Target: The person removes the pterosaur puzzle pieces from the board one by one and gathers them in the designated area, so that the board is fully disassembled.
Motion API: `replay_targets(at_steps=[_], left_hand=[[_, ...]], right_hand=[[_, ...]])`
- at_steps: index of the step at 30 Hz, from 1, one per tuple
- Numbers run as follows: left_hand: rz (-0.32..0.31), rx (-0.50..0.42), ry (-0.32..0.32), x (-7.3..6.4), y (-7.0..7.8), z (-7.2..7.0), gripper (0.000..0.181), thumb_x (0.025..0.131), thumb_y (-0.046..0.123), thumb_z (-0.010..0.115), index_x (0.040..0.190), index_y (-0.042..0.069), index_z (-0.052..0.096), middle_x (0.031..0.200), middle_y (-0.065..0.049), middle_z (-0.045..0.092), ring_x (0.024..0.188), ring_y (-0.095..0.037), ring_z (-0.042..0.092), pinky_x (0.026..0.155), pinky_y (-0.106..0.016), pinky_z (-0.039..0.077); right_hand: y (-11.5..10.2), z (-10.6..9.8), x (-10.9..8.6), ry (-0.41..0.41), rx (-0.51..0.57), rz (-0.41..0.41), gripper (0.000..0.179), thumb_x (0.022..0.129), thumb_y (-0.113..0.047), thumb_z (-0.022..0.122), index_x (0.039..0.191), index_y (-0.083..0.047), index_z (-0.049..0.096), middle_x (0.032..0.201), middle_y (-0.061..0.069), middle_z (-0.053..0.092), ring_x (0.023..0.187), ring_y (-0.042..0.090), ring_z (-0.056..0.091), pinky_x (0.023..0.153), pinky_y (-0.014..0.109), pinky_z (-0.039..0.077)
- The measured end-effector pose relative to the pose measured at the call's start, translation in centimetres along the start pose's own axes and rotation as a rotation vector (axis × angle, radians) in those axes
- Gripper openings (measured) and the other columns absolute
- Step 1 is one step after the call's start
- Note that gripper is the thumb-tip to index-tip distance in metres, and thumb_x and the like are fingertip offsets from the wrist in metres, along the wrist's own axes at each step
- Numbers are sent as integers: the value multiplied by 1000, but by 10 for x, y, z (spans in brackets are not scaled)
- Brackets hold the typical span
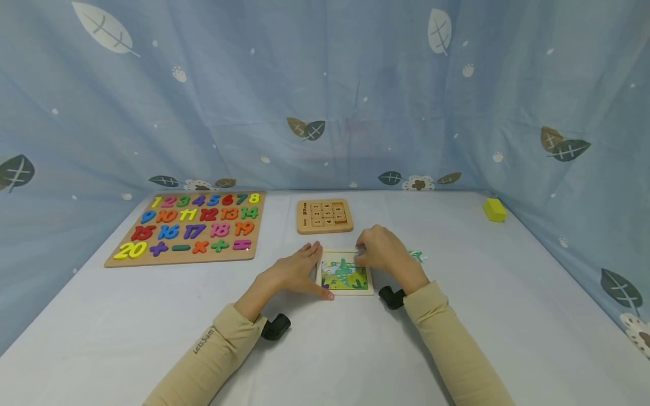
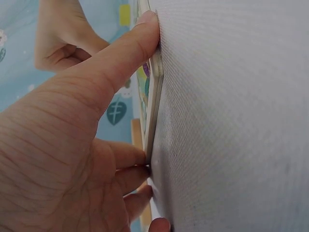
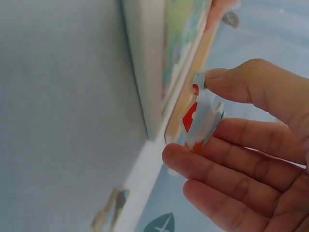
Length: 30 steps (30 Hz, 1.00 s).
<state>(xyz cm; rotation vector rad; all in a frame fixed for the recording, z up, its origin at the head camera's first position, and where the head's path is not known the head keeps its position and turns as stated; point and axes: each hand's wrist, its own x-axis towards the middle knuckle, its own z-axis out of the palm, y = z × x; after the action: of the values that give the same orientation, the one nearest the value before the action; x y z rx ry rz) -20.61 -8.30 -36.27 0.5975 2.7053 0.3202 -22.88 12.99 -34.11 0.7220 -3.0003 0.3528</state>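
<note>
A small jigsaw puzzle in a pale wooden tray (image 1: 335, 256) lies on the table, showing a green dinosaur scene with its upper part bare. My left hand (image 1: 297, 272) spans the tray's left side, with straight fingers touching the edge and the thumb (image 2: 140, 36) pressed at the near edge. Over the tray's upper right is my right hand (image 1: 383, 251). Its thumb and fingers pinch a jigsaw piece (image 3: 205, 116) that is pale blue with red and orange patches. Just right of that hand, more loose puzzle pieces (image 1: 416, 255) lie partly hidden behind the wrist.
A board of colourful numbers (image 1: 198, 258) lies at the left. Behind the jigsaw is a wooden sliding number puzzle (image 1: 325, 216). A yellow-green block (image 1: 494, 210) stands at the far right, and a blue patterned curtain (image 1: 350, 84) hangs along the back.
</note>
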Motion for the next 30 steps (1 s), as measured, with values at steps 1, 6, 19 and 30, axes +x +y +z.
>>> replay_targets(at_steps=[1, 6, 19, 30], left_hand=[[1, 1, 1, 0, 0, 0, 116, 73, 65, 71, 154, 4, 14, 163, -9, 8, 151, -27, 8, 116, -51, 26], [-1, 3, 1, 0, 1, 0, 116, 73, 64, 71, 154, 5, 14, 163, -9, 7, 151, -27, 8, 116, -51, 26], [-13, -11, 2, -1, 1, 0, 116, 73, 64, 72, 154, 5, 14, 163, -8, 8, 151, -26, 8, 114, -54, 27], [5, -25, 8, -3, 1, 0, 115, 73, 63, 72, 154, 4, 15, 163, -9, 8, 151, -28, 8, 113, -58, 27]], right_hand=[[1, -2, 0, -2, 9, 1, 21, 76, -14, 75, 93, -2, 77, 74, 4, 68, 59, 10, 44, 55, 23, 37], [6, -10, -3, -23, 50, 5, 10, 77, -14, 74, 81, -4, 75, 59, -1, 48, 55, 10, 37, 53, 23, 30], [30, -26, -8, -80, 113, 88, 33, 77, -13, 75, 106, 1, 73, 89, 10, 71, 69, 15, 54, 61, 26, 45], [47, -35, -17, -101, 184, 129, 37, 76, -13, 76, 109, 4, 71, 94, 12, 70, 70, 16, 52, 60, 26, 43]])
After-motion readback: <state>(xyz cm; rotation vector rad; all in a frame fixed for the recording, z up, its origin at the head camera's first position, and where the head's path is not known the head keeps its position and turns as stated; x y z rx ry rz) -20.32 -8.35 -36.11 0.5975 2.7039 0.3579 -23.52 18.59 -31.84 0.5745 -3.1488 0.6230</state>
